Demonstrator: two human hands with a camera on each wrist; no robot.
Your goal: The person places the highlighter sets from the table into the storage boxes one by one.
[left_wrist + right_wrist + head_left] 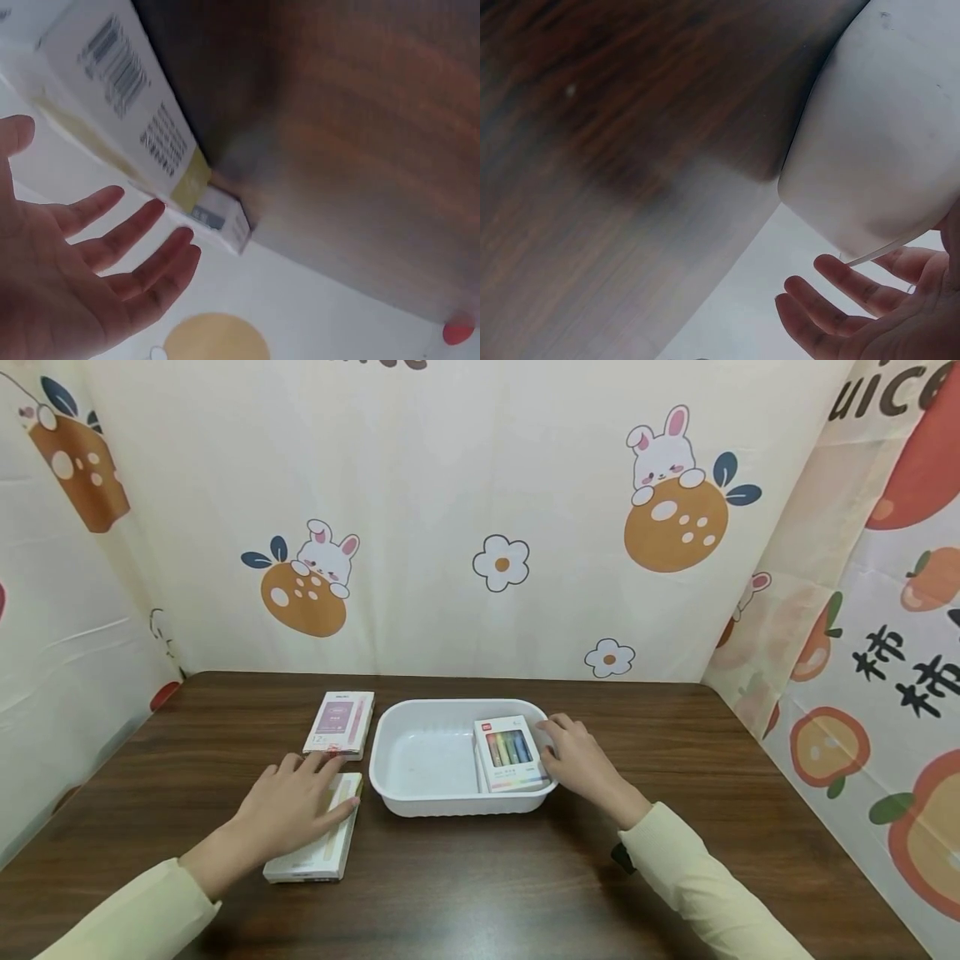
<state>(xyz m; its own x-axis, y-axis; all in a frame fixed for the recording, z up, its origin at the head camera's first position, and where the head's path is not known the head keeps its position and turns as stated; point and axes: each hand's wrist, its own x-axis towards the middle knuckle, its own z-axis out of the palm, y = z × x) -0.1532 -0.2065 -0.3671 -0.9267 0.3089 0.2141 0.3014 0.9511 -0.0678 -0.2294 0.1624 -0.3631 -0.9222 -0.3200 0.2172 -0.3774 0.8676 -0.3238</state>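
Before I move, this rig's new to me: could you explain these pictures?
These are a person's left hand and right hand, no robot. One camera on the head looks forward and down; one on each wrist shows that hand's work. On the wooden table, a white tray contains a crayon box; left of it lie a purple-labelled box and, nearer the person, a yellow-and-white box. The left hand is spread over that nearer box; the right hand is at the tray's right rim. Neither clearly grips anything.

We see a tray [465, 807] of smooth, glossy plastic, a wood-grained bench [465, 893] with a soft sheen, smooth card boxes [512, 777], matt cloth sleeves [686, 864] and creased fabric hangings [420, 460].
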